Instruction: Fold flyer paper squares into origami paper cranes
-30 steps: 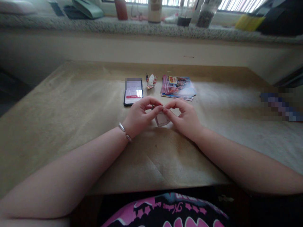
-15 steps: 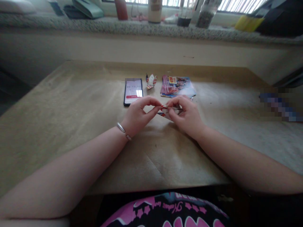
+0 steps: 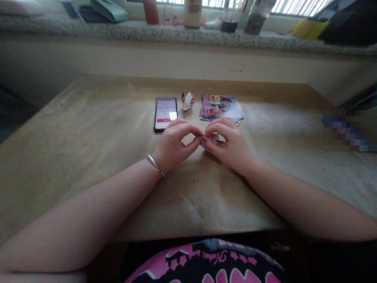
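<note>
Between my hands is a small folded piece of printed paper (image 3: 217, 137), mostly covered by my fingers. My left hand (image 3: 178, 140), with a silver bangle at its wrist, pinches the paper's left end between thumb and forefinger. My right hand (image 3: 228, 142) is closed on the same paper, its thumb and forefinger meeting the left fingertips. Behind the hands lies a folded paper shape (image 3: 188, 102) with red stripes and a white middle. A stack of colourful printed sheets (image 3: 222, 107) rests just beyond my right hand.
A phone (image 3: 165, 114) showing a timer lies beyond my left hand. The tan table (image 3: 141, 204) meets a wall at its far side. Bottles and jars (image 3: 193, 13) stand on the speckled sill (image 3: 176, 33) above. A blurred-out flat item (image 3: 349, 133) lies at the right edge.
My fingertips have come closer together over the paper, and less of it shows now. My left hand has shifted slightly right. The sheets and phone have stayed put.
</note>
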`<state>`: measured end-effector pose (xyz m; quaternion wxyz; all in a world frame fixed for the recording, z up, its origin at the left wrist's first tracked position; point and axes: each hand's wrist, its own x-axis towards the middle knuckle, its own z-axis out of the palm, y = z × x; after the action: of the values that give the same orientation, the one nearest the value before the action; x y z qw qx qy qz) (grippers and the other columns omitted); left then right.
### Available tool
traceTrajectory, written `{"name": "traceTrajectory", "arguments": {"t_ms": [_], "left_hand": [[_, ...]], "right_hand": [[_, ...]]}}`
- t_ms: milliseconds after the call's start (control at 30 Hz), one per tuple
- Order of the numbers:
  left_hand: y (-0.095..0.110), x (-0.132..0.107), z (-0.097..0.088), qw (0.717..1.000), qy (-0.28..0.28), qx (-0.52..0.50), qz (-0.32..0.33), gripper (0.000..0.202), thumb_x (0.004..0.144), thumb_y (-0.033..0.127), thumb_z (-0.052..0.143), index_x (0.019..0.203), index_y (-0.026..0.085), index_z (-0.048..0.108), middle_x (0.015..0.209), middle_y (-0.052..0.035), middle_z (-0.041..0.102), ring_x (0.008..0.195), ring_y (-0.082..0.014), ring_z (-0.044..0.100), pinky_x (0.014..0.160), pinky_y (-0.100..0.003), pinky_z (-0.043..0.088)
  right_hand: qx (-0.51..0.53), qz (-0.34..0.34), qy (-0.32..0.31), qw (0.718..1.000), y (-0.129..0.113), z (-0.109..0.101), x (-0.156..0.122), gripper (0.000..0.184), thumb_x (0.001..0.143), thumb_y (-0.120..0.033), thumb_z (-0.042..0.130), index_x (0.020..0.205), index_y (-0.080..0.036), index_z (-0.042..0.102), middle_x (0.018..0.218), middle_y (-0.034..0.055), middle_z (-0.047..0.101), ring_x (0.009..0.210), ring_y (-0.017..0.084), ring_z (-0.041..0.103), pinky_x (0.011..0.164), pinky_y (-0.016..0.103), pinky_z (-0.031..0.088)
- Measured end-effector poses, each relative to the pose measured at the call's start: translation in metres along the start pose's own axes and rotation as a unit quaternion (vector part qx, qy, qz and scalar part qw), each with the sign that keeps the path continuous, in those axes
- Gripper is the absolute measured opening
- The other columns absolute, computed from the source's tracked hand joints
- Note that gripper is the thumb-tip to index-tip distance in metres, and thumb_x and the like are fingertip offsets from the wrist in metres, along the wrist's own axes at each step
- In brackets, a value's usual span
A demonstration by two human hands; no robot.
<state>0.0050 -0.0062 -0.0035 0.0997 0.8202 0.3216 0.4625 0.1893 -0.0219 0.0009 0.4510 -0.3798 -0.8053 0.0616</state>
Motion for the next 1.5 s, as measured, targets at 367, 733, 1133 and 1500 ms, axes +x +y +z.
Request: {"name": "traceTrajectory", "arguments": {"t_ms": [367, 733, 1133, 1500], "left_hand": [[0.0006, -0.0023, 0.0008, 0.998, -0.008, -0.044, -0.046, 0.007, 0.082, 0.021, 0.062, 0.080, 0.017, 0.068, 0.078, -0.0021, 0.069, 0.075, -0.0142, 0.061, 0.074, -0.029, 0.048], [-0.0013, -0.0014, -0.0009, 0.998, -0.027, -0.033, -0.039, 0.008, 0.082, 0.023, 0.062, 0.078, 0.018, 0.067, 0.075, -0.0019, 0.068, 0.074, -0.0144, 0.060, 0.072, -0.029, 0.047], [0.0013, -0.0012, -0.0022, 0.994, -0.032, -0.062, -0.084, 0.009, 0.081, 0.025, 0.063, 0.081, 0.018, 0.069, 0.080, -0.0021, 0.070, 0.077, -0.0147, 0.062, 0.077, -0.029, 0.048], [-0.0008, -0.0018, -0.0007, 0.996, -0.017, -0.052, -0.076, 0.013, 0.081, 0.031, 0.067, 0.076, 0.019, 0.068, 0.077, -0.0021, 0.070, 0.074, -0.0148, 0.062, 0.073, -0.030, 0.048]], "right_hand": [[0.055, 0.067, -0.022, 0.996, 0.0005, 0.0024, 0.0012, 0.009, 0.080, -0.023, 0.062, 0.073, -0.023, 0.057, 0.077, 0.0003, 0.063, 0.080, 0.018, 0.057, 0.079, 0.036, 0.042], [0.089, 0.083, -0.044, 0.992, 0.0020, 0.0042, 0.0026, 0.010, 0.081, -0.026, 0.060, 0.072, -0.022, 0.057, 0.076, 0.0006, 0.060, 0.081, 0.018, 0.054, 0.077, 0.035, 0.040], [0.071, 0.085, -0.027, 0.994, -0.0004, 0.0038, 0.0005, 0.011, 0.080, -0.024, 0.060, 0.071, -0.023, 0.053, 0.076, 0.0008, 0.059, 0.081, 0.019, 0.053, 0.076, 0.035, 0.041], [0.070, 0.093, -0.038, 0.992, 0.0005, 0.0037, 0.0013, 0.011, 0.082, -0.026, 0.060, 0.072, -0.023, 0.056, 0.077, 0.0009, 0.062, 0.084, 0.020, 0.055, 0.080, 0.037, 0.042]]}}
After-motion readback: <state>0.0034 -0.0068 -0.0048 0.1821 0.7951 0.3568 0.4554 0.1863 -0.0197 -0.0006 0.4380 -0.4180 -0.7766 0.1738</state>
